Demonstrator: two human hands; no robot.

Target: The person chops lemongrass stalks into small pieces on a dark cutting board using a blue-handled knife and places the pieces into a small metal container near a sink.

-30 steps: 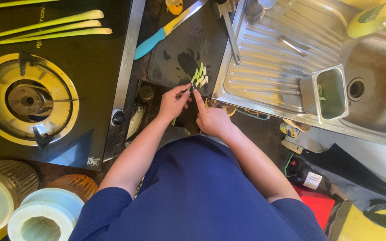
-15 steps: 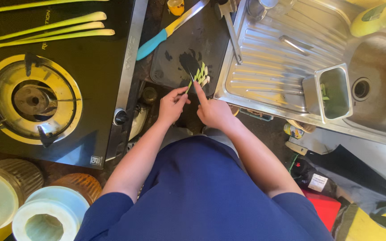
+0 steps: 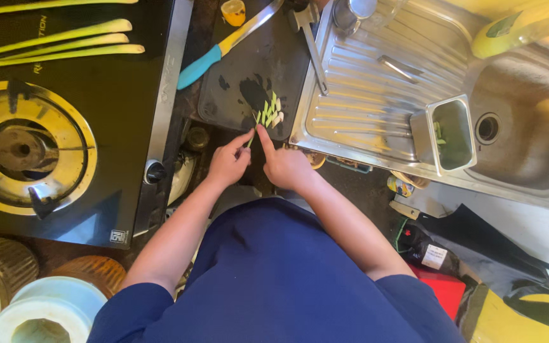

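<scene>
— Both hands are meeting at the near edge of the dark cutting board (image 3: 236, 82), right?

— Yes. The left hand (image 3: 229, 164) is pinching a thin green stalk (image 3: 251, 136); the right hand (image 3: 285, 166) is pointing its forefinger at the chopped green pieces (image 3: 270, 112) lying just beside it.

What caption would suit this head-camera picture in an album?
Both hands, left hand and right hand, work pale green stalk pieces on a black board.

Left hand: we pinch our left hand (image 3: 229, 162) around a thin green stalk (image 3: 251, 134).
Right hand: our right hand (image 3: 284, 166), just beside it, points a finger at the cut green pieces (image 3: 271, 110).
Board: the dark cutting board (image 3: 236, 95) lies just beyond both hands.
</scene>
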